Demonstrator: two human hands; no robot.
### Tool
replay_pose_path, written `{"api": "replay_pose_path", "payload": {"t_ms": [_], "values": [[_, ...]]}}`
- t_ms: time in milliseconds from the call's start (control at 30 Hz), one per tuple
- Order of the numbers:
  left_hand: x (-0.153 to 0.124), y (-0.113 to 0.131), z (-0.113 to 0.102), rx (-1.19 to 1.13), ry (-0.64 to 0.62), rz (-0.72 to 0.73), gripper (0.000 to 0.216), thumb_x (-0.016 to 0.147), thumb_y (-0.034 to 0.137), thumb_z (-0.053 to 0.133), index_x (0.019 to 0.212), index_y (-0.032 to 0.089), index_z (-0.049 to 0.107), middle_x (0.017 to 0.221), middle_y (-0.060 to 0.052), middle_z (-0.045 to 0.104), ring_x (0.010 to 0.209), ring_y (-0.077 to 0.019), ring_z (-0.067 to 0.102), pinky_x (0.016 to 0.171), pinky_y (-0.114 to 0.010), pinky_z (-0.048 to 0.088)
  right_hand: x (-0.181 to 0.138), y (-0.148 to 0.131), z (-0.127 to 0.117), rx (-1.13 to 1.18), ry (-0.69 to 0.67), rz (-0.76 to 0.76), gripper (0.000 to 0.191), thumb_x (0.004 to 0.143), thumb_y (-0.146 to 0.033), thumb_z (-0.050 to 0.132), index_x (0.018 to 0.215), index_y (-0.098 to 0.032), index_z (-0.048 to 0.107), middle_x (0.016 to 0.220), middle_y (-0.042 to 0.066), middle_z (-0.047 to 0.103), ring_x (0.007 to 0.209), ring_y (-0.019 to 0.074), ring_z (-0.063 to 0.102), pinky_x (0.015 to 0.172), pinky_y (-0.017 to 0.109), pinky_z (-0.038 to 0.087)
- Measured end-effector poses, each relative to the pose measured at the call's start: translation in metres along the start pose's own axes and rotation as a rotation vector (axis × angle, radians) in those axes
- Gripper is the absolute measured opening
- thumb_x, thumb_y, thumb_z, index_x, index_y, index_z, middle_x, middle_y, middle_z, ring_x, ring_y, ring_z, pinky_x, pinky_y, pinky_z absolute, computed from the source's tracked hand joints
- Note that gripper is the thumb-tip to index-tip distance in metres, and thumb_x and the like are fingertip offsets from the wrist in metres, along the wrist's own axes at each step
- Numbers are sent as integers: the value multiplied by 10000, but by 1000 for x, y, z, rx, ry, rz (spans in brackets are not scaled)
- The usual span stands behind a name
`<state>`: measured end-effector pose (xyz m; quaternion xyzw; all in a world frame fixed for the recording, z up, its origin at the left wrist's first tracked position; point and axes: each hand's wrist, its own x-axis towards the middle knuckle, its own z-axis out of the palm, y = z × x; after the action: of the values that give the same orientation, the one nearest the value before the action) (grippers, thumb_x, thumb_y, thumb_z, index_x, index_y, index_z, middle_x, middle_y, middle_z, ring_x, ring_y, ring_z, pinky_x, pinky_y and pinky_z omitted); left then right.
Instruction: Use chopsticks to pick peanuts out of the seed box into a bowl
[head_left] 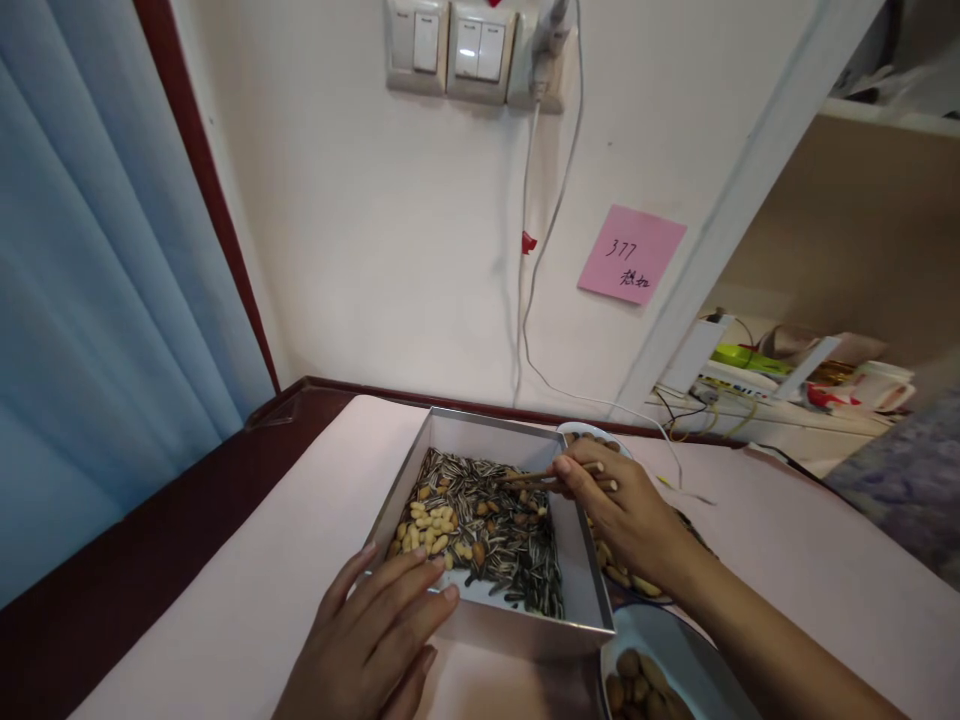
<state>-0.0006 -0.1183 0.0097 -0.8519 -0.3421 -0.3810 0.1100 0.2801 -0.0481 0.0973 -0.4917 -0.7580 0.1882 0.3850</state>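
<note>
A square box (592, 555) with pale walls stands on the pink-covered table. Inside lie striped sunflower seeds (517, 555), a cluster of peanuts (429, 528) and several brown nuts (478, 552) scattered among them. My right hand (611, 500) reaches over the box's right wall, closed around a pair of wooden chopsticks (536, 482). Their tips reach into the seeds; whether they pinch anything is too small to tell. My left hand (375, 635) lies at the near left corner, fingers spread over the rim.
Right of the box, partly behind my right arm, are a plate of peanuts (615, 570), a bowl (694, 650) with brown nuts and another bowl (592, 430) at the back. A white cable (559, 385) hangs down the wall. Blue curtain (97, 250) at left.
</note>
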Motion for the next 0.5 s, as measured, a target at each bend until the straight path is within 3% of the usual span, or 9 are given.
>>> {"api": "replay_pose_path", "payload": {"t_ms": [200,500], "values": [[0,1,0,8,-8,-23,443,873,2,503,1232,227,630,1253,-37,682,1248,-189,552,1150,-413,283,4,4,6,-11,3,-10,360,977,-442,421,734,-201,534,732,10,548,710,149,494,659,301,378],[-1,-4,-1,74,-29,45,460,848,16,524,1246,224,620,1261,-41,678,1235,-195,569,1159,-404,273,-11,7,-9,27,87,3,366,970,-461,433,775,-196,594,749,30,583,722,162,541,660,302,430]]}}
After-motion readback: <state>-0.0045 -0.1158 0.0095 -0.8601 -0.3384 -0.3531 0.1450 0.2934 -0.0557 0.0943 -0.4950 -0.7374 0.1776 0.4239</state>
